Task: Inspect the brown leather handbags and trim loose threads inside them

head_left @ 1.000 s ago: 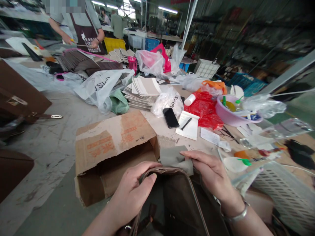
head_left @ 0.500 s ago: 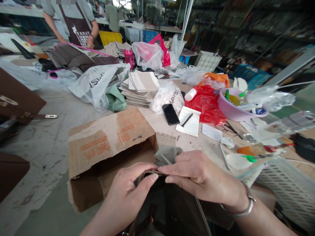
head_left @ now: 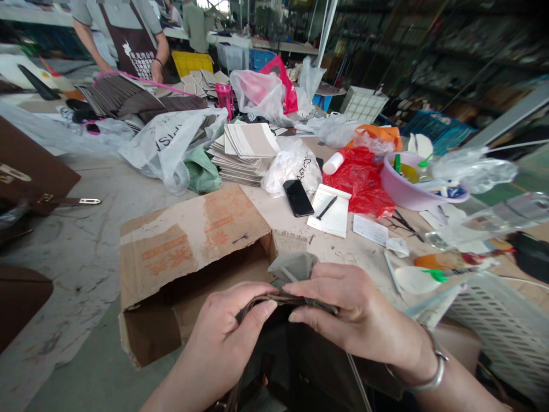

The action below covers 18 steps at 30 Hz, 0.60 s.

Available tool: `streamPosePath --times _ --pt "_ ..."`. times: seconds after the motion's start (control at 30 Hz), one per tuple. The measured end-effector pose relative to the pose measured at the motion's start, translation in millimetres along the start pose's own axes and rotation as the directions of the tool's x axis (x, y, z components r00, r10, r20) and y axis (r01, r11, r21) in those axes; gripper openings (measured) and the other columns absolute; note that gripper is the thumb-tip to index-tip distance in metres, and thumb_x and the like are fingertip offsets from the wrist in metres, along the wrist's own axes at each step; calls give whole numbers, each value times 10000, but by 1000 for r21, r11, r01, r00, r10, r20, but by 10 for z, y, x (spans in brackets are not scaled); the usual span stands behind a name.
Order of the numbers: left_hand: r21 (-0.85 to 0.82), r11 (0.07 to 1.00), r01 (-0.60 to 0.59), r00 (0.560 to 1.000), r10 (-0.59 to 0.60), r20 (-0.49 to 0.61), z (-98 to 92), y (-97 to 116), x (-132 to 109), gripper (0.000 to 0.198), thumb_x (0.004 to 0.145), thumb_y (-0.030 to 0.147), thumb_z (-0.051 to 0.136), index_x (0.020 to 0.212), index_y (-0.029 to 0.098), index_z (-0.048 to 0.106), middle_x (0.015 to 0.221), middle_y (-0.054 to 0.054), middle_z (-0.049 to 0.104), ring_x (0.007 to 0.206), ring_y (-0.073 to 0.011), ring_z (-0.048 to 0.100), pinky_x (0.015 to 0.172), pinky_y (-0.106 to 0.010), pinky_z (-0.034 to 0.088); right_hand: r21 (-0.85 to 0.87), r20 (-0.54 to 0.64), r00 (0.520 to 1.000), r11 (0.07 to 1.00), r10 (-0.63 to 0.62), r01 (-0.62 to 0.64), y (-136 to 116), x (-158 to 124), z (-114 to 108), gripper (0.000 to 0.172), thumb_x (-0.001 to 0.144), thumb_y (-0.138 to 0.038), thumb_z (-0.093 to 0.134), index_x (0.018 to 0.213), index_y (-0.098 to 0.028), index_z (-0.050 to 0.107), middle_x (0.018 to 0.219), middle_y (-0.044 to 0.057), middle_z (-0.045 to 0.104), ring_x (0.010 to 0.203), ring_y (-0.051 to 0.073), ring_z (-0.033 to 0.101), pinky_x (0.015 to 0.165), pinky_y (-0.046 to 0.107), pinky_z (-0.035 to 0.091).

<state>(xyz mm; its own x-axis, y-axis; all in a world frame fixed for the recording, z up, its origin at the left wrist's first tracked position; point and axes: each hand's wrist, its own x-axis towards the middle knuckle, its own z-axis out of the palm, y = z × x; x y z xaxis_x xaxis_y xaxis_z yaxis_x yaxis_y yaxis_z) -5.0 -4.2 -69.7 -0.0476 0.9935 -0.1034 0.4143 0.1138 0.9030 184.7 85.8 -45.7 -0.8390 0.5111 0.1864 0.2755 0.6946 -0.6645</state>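
Left hand (head_left: 223,337) and right hand (head_left: 355,315) both pinch the rim of the dark bag (head_left: 300,366), low by the table (head_left: 86,246); its bottom is cut off, and grey cloth (head_left: 294,266) seems tucked behind the rim.

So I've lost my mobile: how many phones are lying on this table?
1. A black phone lies screen up between the cardboard box and the notepad; others may be hidden under the plastic bags.
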Motion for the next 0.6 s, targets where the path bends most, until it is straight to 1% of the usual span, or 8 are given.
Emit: streamPosePath --times 0.13,0.23,0.3,0.37,0.43,0.47,0.53,0.6 --pt "13 1000 2 1000 -2 -6 -2 5 4 213 842 291 525 940 230 705 976 -18 710 865 -160 650 775 -208 497 67 -19 997 995 75 -74 -56 52 39 137 849 -223 573 902 -197 696 667 9 560 622 97 517 532 213 372" --pt "11 1000 0 1000 0 -6 -4 4 9 212 839 296 527 927 225 707 972 -25 710 867 -167 650 782 -217 499 153 -78 992 985 95 -82 -71 56 76 110 830 -205 593 794 -185 695 648 7 564 604 94 512 527 210 376" --pt "0 1000 12 1000 -12 -2 -11 -2 6 221 836 298 529 950 227 705 985 -29 708 875 -175 650 791 -231 501 243 -138 976 961 168 -131 -60 43 98 100 809 -237 623 740 -188 675 633 -3 563 603 101 514 547 219 391" --pt "-12 999 40 999 -40 3 -21 -9 -2 232 825 301 541 983 233 697 1004 -28 704 904 -190 645 820 -256 500 332 -210 923 912 323 -243 -29 23 105 153 798 -293 633 689 -185 627 623 -14 549 601 108 508 562 228 400" --pt "-24 998 62 998 -62 -2 -34 -21 -14 254 802 302 572 1025 248 681 1049 -21 691 966 -204 629 880 -284 484 391 -267 833 844 485 -367 23 4 92 243 818 -360 592 654 -183 560 601 -23 508 577 107 473 542 225 387" --pt "-38 997 65 998 -65 -6 -40 -28 -22 281 788 298 590 1055 256 667 1085 -19 677 1003 -209 616 913 -297 469 405 -280 791 814 543 -416 56 -6 80 284 834 -395 557 646 -184 533 582 -28 476 559 104 447 523 222 373" --pt "-91 994 60 998 -61 -10 -53 -43 -38 384 758 281 627 1142 266 617 1157 -24 644 1061 -217 590 956 -317 446 391 -301 739 785 602 -480 128 -26 51 346 856 -453 495 636 -186 504 559 -30 429 536 103 407 492 219 346" --pt "-159 986 57 998 -57 5 -68 -55 -52 484 735 267 654 1211 259 563 1188 -41 625 1075 -223 582 955 -327 450 328 -343 715 791 610 -517 193 -58 23 379 865 -481 458 630 -186 500 560 -25 431 535 107 404 482 221 335"
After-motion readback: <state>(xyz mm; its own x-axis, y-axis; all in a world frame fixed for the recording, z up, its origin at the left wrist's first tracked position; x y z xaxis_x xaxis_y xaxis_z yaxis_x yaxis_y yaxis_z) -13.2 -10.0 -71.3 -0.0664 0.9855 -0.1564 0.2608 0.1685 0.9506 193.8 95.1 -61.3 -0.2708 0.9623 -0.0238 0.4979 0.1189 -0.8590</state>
